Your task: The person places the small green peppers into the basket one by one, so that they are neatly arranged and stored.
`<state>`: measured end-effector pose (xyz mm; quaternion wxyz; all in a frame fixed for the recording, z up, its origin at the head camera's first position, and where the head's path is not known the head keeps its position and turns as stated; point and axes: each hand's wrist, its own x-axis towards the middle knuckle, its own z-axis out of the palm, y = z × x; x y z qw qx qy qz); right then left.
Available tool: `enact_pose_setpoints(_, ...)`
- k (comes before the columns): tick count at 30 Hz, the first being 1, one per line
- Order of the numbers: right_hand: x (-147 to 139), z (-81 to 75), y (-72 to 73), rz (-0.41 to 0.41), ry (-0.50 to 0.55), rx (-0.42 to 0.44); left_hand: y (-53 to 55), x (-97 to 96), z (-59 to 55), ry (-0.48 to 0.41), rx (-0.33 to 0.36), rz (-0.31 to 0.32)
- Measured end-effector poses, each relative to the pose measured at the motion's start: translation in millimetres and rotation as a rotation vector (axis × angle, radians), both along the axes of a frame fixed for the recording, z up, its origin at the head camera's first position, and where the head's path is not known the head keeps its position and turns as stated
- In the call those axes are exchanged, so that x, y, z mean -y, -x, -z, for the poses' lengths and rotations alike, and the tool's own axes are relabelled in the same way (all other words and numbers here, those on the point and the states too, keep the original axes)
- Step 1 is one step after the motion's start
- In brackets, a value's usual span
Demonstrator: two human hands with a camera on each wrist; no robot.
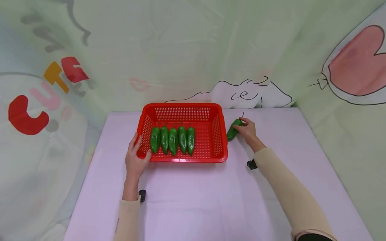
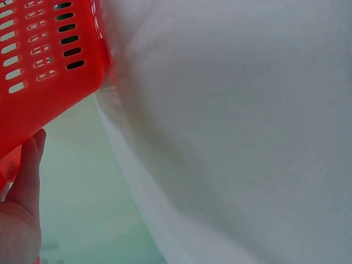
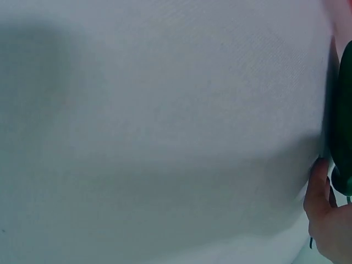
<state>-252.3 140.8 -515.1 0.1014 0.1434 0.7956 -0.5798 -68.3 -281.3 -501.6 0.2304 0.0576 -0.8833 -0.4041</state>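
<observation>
A red plastic basket (image 1: 181, 159) with slotted walls sits on the table toward the back. Inside it several green chili peppers (image 1: 173, 141) lie side by side in a row, stems pointing to the back. My left hand (image 1: 136, 162) grips the basket's near left corner, thumb at the front rim and fingers along the left side. In the left wrist view that hand (image 2: 22, 203) shows under the basket wall (image 2: 49, 99). To the right of the basket, my right hand (image 1: 248, 131) holds another green chili pepper (image 1: 233, 132) near its stem end, its tip close to the basket's right wall.
A pale lilac cloth (image 1: 193, 201) covers the table. Printed fabric walls (image 1: 187, 50) rise at the back and both sides, with the basket's far rim near the back one. Black wrist cameras (image 1: 142, 195) show at both cuffs.
</observation>
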Motion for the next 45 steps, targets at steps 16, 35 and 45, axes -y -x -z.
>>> enact_pose_setpoints(16, -4, -7.4, -5.7, 0.031, 0.036, 0.024, -1.9, -6.3, -0.5, -0.015, 0.012, 0.008)
enact_pose_setpoints(35, 8, -99.1, 11.5, -0.091, 0.108, -0.114, -3.7, 0.3, -3.2, -0.017, 0.03, -0.01)
enact_pose_setpoints(45, 31, -125.7, 7.5, -0.157, 0.119, -0.126, -0.1, -1.7, -4.3, -0.011, 0.025, -0.002)
